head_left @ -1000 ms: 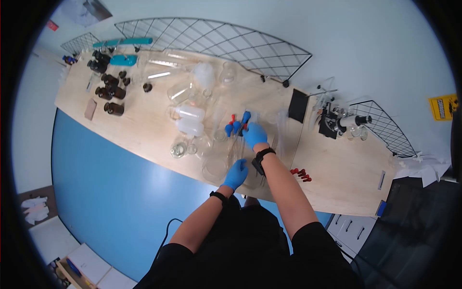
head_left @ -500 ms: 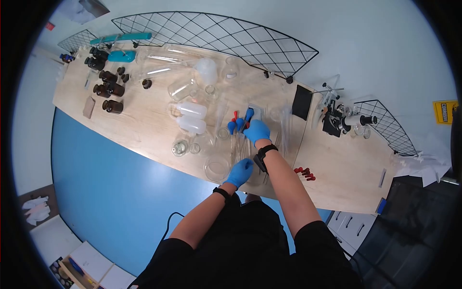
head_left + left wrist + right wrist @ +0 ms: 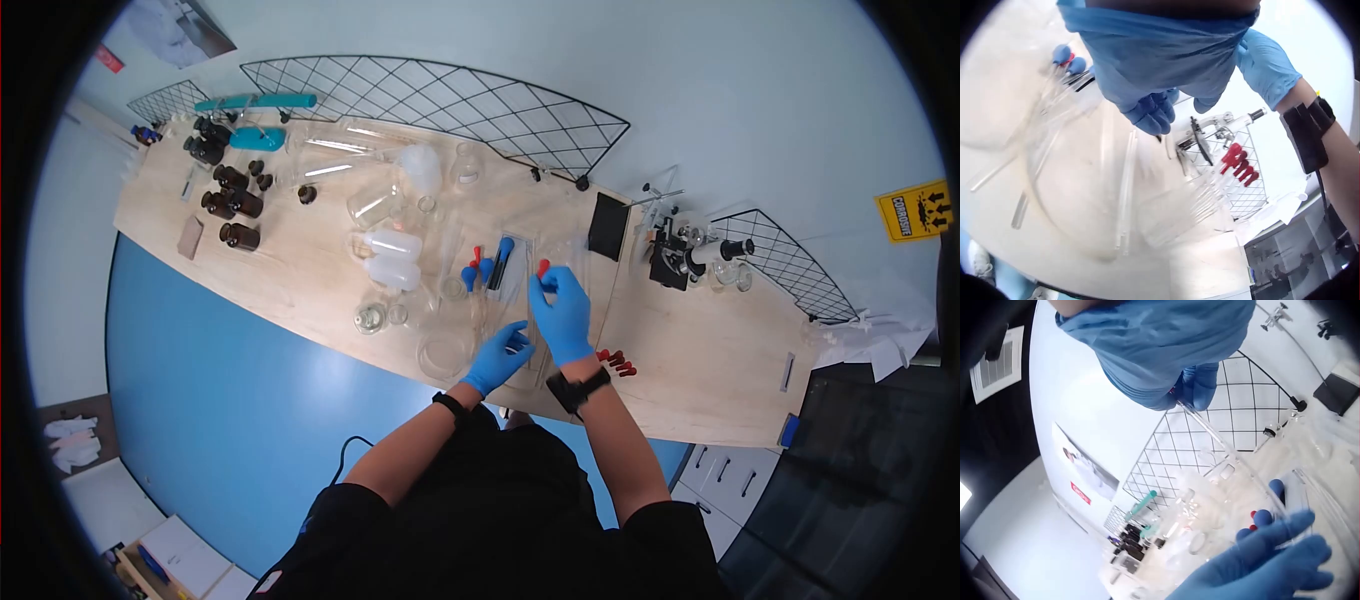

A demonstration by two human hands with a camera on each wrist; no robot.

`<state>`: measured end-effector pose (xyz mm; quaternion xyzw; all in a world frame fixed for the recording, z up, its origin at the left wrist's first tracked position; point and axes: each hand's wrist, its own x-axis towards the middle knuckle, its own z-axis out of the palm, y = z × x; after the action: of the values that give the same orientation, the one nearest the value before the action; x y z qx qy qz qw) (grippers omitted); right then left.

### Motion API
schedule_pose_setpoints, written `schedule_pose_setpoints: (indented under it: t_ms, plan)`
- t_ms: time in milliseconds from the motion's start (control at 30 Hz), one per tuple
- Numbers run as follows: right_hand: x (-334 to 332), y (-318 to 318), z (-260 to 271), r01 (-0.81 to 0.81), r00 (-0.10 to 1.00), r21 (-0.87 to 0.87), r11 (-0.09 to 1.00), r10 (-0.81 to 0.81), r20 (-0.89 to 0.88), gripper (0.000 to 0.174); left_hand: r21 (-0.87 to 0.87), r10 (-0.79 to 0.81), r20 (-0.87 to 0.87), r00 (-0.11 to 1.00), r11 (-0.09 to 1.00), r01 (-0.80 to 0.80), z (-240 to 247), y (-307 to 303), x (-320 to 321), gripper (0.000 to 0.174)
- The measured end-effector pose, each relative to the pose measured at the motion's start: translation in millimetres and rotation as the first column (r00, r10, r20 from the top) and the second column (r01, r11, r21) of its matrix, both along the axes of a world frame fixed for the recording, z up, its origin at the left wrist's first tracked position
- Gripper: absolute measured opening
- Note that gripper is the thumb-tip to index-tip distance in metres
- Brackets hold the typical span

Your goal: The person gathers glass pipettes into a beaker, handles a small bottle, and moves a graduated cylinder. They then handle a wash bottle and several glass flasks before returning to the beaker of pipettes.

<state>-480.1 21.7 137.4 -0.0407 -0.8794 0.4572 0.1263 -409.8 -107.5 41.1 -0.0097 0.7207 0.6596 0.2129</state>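
My right hand (image 3: 562, 315), in a blue glove, pinches a glass dropper with a red bulb (image 3: 543, 268) above the table. The dropper's long glass tube (image 3: 1233, 452) slants down from those fingers toward my left hand in the right wrist view. Also gloved in blue, my left hand (image 3: 500, 360) is held low near the table's front edge, its fingers (image 3: 1279, 534) spread and loosely bent beside the tube's lower end. Droppers with blue bulbs (image 3: 487, 267) and a red bulb (image 3: 477, 254) lie just beyond the hands.
White plastic bottles (image 3: 393, 272), a glass dish (image 3: 442, 355) and clear glassware stand to the left. Brown bottles (image 3: 240, 236) are farther left. Several red-bulbed droppers (image 3: 617, 361) lie right of my right wrist; a microscope (image 3: 690, 255) stands behind them.
My right hand has come away from the cluster of bulbs, moving right and nearer, lifting a red-bulbed dropper. The fingers of my left hand have loosened and spread.
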Motion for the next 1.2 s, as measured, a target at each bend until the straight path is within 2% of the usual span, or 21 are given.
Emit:
schedule_pose_setpoints:
  t_ms: [33, 67, 133, 167, 233, 267, 300, 367, 400, 467, 500, 567, 600, 667, 700, 767, 900, 967, 1067, 1200]
  plan:
    - [11, 7, 12, 0.008, 0.999, -0.059, 0.998, -0.011, -0.049, 0.015, 0.122, -0.06, -0.009, 0.998, 0.991, 0.061, 14, 3, 0, 0.029]
    - [21, 13, 24, 0.018, 0.998, -0.057, 0.998, -0.021, -0.055, 0.015, 0.123, -0.071, -0.016, 0.997, 0.99, 0.072, 23, 5, -1, 0.029]
    - [43, 27, 45, 0.018, 0.978, -0.176, 0.984, -0.054, -0.204, 0.014, 0.065, -0.273, -0.16, 0.949, 0.956, 0.286, 39, 8, -4, 0.024]
    - [53, 36, 53, 0.039, 0.977, -0.172, 0.984, -0.074, -0.201, 0.014, 0.071, -0.292, -0.159, 0.943, 0.95, 0.306, 50, 11, -4, 0.024]
    - [73, 54, 68, 0.126, 0.969, -0.402, 0.907, -0.199, -0.147, 0.015, 0.005, -0.414, -0.274, 0.868, 0.902, 0.432, 68, 20, -4, 0.019]
    - [78, 64, 75, 0.086, 0.944, -0.392, 0.916, -0.201, -0.262, 0.021, 0.019, -0.422, -0.35, 0.836, 0.889, 0.457, 71, 26, -3, 0.022]
    - [84, 72, 81, 0.101, 0.938, -0.389, 0.915, -0.218, -0.269, 0.021, 0.018, -0.437, -0.358, 0.825, 0.88, 0.474, 76, 34, -3, 0.022]
    - [94, 82, 87, 0.121, 0.935, -0.439, 0.891, -0.251, -0.251, 0.028, -0.174, -0.492, -0.474, 0.73, 0.865, 0.47, 85, 43, 0, 0.021]
    - [99, 90, 86, 0.127, 0.93, -0.443, 0.887, -0.262, -0.259, 0.028, -0.182, -0.502, -0.479, 0.72, 0.859, 0.478, 85, 48, 2, 0.021]
    - [107, 104, 79, 0.122, 0.949, -0.094, 0.988, -0.144, -0.281, 0.032, -0.348, -0.534, -0.537, 0.653, 0.845, 0.405, 77, 57, 7, 0.022]
    - [113, 106, 76, 0.127, 0.946, -0.1, 0.987, -0.151, -0.287, 0.032, -0.355, -0.541, -0.539, 0.646, 0.841, 0.408, 71, 60, 10, 0.022]
    - [124, 107, 71, 0.15, 0.982, -0.228, 0.962, -0.171, -0.077, 0.028, -0.402, -0.558, -0.486, 0.673, 0.826, 0.395, 65, 62, 17, 0.025]
    - [128, 107, 68, 0.15, 0.982, -0.233, 0.961, -0.173, -0.078, 0.028, -0.407, -0.561, -0.485, 0.671, 0.824, 0.395, 64, 63, 20, 0.025]
    - [133, 107, 60, 0.123, 0.991, -0.16, 0.98, -0.129, -0.029, 0.025, -0.32, -0.503, -0.388, 0.773, 0.86, 0.399, 63, 64, 26, 0.03]
    - [135, 106, 53, 0.124, 0.991, -0.164, 0.979, -0.13, -0.029, 0.025, -0.323, -0.505, -0.386, 0.772, 0.858, 0.4, 60, 65, 30, 0.03]
    - [134, 105, 39, 0.024, 0.994, -0.048, 0.999, -0.028, -0.103, 0.026, -0.37, -0.45, -0.39, 0.804, 0.875, 0.311, 53, 71, 32, 0.031]
    - [138, 104, 21, -0.02, 0.995, -0.023, 1.0, 0.017, -0.101, 0.023, -0.419, -0.446, -0.37, 0.815, 0.863, 0.282, 38, 77, 38, 0.029]
    - [139, 106, 8, -0.038, 0.987, 0.103, 0.994, 0.053, -0.15, 0.02, -0.489, -0.5, -0.364, 0.786, 0.821, 0.296, 32, 77, 36, 0.025]
    - [144, 107, -3, -0.012, 0.992, 0.053, 0.998, 0.019, -0.121, 0.019, -0.465, -0.466, -0.379, 0.799, 0.843, 0.271, 26, 78, 38, 0.022]
    - [144, 110, -8, -0.013, 0.999, 0.072, 0.997, 0.016, -0.039, 0.019, -0.482, -0.46, -0.409, 0.788, 0.842, 0.241, 23, 80, 37, 0.02]
